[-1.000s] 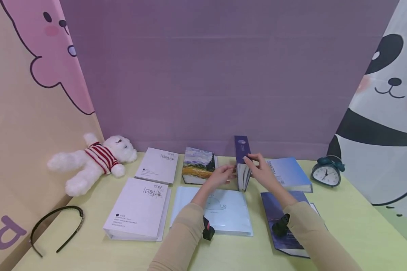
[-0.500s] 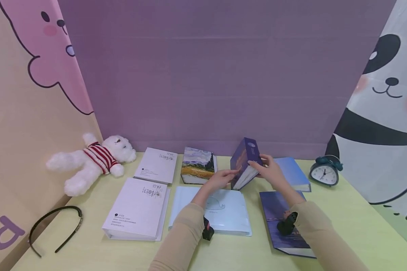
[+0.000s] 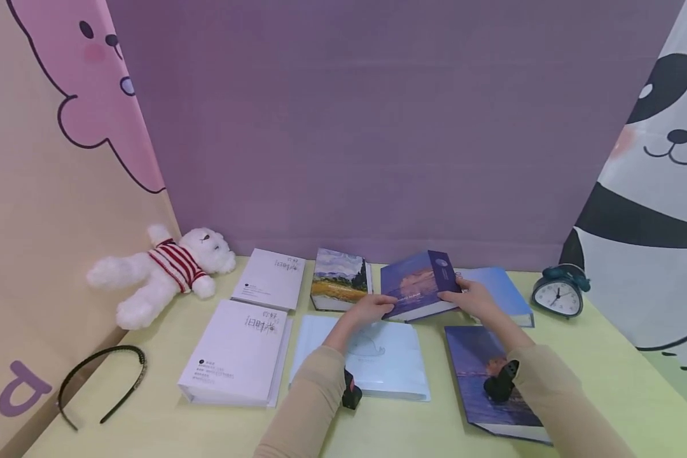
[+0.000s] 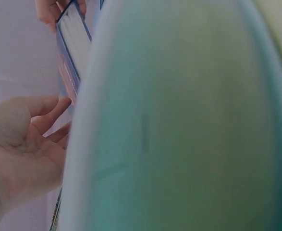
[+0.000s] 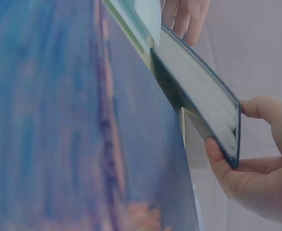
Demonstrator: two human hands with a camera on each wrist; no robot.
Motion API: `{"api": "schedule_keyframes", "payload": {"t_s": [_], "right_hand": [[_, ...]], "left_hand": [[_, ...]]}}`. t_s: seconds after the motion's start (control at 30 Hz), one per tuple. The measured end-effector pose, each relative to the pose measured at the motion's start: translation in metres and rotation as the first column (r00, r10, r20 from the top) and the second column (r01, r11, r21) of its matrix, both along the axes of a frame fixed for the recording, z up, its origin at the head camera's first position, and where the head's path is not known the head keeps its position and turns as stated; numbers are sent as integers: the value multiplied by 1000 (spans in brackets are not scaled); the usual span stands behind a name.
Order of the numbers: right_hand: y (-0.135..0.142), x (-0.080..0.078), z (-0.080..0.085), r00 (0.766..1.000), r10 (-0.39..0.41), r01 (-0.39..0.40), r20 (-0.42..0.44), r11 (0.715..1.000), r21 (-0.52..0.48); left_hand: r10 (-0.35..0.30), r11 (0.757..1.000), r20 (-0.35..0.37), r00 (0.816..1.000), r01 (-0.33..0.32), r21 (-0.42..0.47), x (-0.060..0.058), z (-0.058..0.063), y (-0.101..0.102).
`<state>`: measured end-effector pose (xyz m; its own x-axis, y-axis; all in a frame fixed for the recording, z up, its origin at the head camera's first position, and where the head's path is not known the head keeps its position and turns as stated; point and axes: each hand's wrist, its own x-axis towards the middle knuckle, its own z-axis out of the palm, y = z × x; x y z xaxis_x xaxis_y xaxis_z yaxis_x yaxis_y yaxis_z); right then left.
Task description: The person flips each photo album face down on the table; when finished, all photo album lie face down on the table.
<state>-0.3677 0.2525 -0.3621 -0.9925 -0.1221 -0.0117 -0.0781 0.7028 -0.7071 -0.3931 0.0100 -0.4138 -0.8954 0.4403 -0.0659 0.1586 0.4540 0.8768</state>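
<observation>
Purple album [image 3: 415,284] was standing up on edge a second ago, now it's tipped over with its front cover showing, at the back of the table [image 3: 389,432]. Right hand [image 3: 474,299] pinches the spine end; left hand [image 3: 369,309] just touches the cover with loose fingers. Painting book [image 3: 336,281] sits left, blue book [image 3: 495,287] right, whale book [image 3: 386,366] in front. Can't tell if the album's underside touches down. Right sleeve [image 3: 555,388] covers part of the sunset book [image 3: 472,362], and a greenish blur [image 4: 179,120] blocks most of the left wrist view.
</observation>
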Motion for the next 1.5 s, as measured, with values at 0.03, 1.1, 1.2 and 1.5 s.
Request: {"api": "schedule_keyframes", "payload": {"t_s": [0.03,1.1,1.2,1.5], "right_hand": [[1,-1,0,1000,-1,1,7,1000,12],[1,-7,-18,992,124,-127,28,959,254],[2,-6,-18,993,117,-120,26,962,245],[9,-7,-17,996,90,-93,23,969,229]], "left_hand": [[8,1000,-8,1000,-8,-1,0,0,0],[40,998,11,999,-41,39,9,2,0],[27,997,24,999,-29,76,9,2,0],[-4,996,40,999,0,91,5,1,3]]}}
